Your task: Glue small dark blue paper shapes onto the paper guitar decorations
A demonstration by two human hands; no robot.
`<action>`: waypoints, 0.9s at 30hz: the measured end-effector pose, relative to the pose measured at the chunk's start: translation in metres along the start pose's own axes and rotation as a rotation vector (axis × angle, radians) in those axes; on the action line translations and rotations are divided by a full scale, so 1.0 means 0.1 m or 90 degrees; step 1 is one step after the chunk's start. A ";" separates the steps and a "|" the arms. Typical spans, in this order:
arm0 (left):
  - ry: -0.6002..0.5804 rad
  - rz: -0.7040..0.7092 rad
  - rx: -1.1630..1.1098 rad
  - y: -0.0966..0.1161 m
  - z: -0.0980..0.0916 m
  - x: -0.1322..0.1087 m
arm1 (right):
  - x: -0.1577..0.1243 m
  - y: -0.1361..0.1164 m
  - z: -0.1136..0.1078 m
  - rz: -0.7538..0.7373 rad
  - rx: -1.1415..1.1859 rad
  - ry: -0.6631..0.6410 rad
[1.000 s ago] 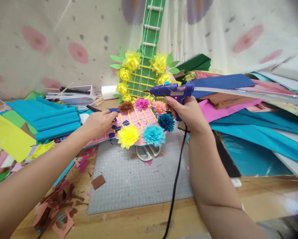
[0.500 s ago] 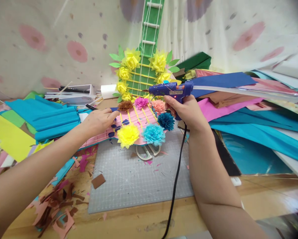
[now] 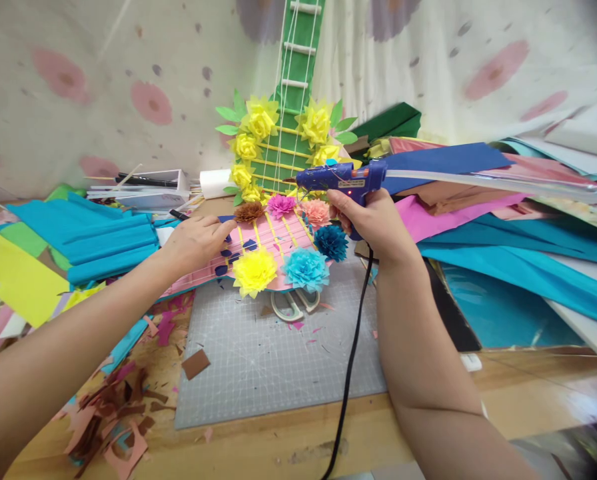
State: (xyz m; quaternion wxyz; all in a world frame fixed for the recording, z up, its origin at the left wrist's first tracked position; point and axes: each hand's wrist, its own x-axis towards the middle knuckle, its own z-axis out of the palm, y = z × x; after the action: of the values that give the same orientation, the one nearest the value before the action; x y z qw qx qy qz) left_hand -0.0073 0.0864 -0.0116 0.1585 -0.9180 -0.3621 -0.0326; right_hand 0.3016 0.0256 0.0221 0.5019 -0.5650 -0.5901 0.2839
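**Hot nozzle close to paper and fingers**

The right hand (image 3: 373, 223), at the centre of the frame, has its fingers closed around the grip of the glue gun (image 3: 346, 180). The gun is in the air just above the flowers (image 3: 281, 207), with its nozzle pointing left. The left hand (image 3: 196, 243), left of centre, lies on the pink board (image 3: 273, 243) with fingers loosely bent and tips near small blue pieces (image 3: 251, 245). Whether it pinches one, I cannot tell.

I think a drop of glue can fall from the nozzle on a flower and spoil it. The left fingertips are near the nozzle, so a burn is possible. The long glue stick (image 3: 478, 181) reaches right over the paper pile (image 3: 503, 227) and may catch there. The cord (image 3: 351, 360) hangs over the mat (image 3: 258, 360) beside the scissors (image 3: 293, 305) and could drag them.
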 end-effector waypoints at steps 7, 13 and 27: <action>-0.015 -0.050 -0.055 0.04 -0.07 0.01 | -0.01 0.01 -0.01 0.009 -0.011 0.002; -0.032 -0.133 -0.094 0.09 -0.04 0.02 | 0.01 0.02 -0.01 0.004 -0.001 0.001; -0.033 -0.108 -0.071 0.11 -0.08 0.03 | 0.01 0.02 -0.01 0.016 0.021 0.008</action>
State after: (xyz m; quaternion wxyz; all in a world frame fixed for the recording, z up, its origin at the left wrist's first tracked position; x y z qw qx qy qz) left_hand 0.0031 0.0782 -0.0065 0.0946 -0.8920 -0.4400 -0.0417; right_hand 0.3030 0.0264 0.0212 0.5112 -0.5656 -0.5752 0.2967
